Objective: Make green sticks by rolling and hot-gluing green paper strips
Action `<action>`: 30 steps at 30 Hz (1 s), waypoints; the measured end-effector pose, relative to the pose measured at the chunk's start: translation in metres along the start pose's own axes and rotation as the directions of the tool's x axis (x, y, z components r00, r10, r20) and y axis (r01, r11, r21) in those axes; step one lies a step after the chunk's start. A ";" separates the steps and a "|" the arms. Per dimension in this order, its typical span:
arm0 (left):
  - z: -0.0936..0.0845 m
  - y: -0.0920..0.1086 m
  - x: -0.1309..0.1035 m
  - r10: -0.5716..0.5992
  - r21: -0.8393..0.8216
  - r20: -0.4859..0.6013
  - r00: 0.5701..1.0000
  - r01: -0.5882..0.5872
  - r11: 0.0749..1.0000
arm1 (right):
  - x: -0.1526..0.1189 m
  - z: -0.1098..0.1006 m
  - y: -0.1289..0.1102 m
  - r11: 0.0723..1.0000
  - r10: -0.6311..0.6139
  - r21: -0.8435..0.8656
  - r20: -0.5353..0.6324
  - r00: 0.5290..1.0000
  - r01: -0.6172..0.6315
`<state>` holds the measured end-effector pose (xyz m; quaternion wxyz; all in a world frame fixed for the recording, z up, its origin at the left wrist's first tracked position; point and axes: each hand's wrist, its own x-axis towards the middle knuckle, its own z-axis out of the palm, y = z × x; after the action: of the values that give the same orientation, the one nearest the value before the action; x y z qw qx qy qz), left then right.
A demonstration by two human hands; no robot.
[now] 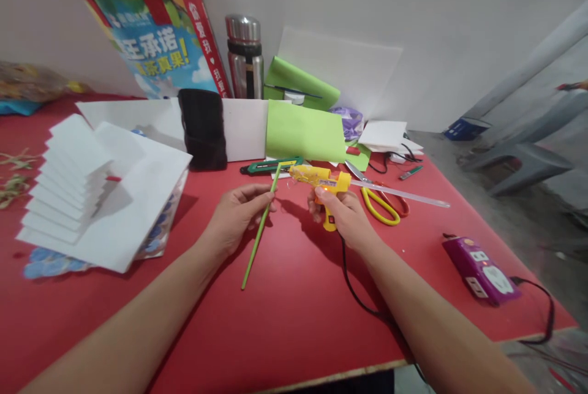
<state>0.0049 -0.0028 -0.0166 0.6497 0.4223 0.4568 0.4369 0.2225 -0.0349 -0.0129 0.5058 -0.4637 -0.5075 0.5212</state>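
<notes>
Between the thumb and fingers of my left hand [241,213] is a thin green stick [258,241], slanting with its upper end away from me. My right hand [342,213] is wrapped round the grip of a yellow hot glue gun [316,174]. A clear glue stick [404,193] sticks out of the gun's back, and a small light glows on its body. The nozzle points left, close to the upper end of the green stick; whether they touch I cannot tell. Just behind lies a green utility knife [266,166]. Scissors [380,205] with yellow and red handles lie right of the gun.
A stepped white paper piece [73,185] stands at the left on the red table [294,320]. A black phone-like object [203,130], green paper [305,130] and a steel flask [245,57] line the back. A purple power strip [480,268] sits near the right edge; the gun's cord [351,284] runs toward me.
</notes>
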 end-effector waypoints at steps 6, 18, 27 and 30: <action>0.000 0.000 -0.001 0.011 -0.009 0.013 1.000 -0.011 1.000 | -0.001 0.001 -0.004 0.998 0.006 -0.055 -0.022 1.000 -0.007; 0.000 0.000 -0.001 0.013 -0.007 0.018 1.000 -0.013 1.000 | -0.002 0.002 -0.007 0.984 0.005 -0.176 -0.059 0.998 -0.016; -0.002 -0.002 -0.001 0.020 0.005 0.041 0.999 -0.020 1.000 | -0.004 0.001 -0.009 0.979 0.006 -0.202 -0.035 0.999 -0.013; -0.001 -0.001 -0.001 0.028 0.004 0.040 0.999 -0.028 1.000 | -0.004 0.002 -0.009 0.971 0.005 -0.240 -0.020 1.000 -0.010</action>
<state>0.0041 -0.0037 -0.0179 0.6516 0.4388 0.4388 0.4363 0.2217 -0.0396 -0.0043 0.4491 -0.5284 -0.5600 0.4533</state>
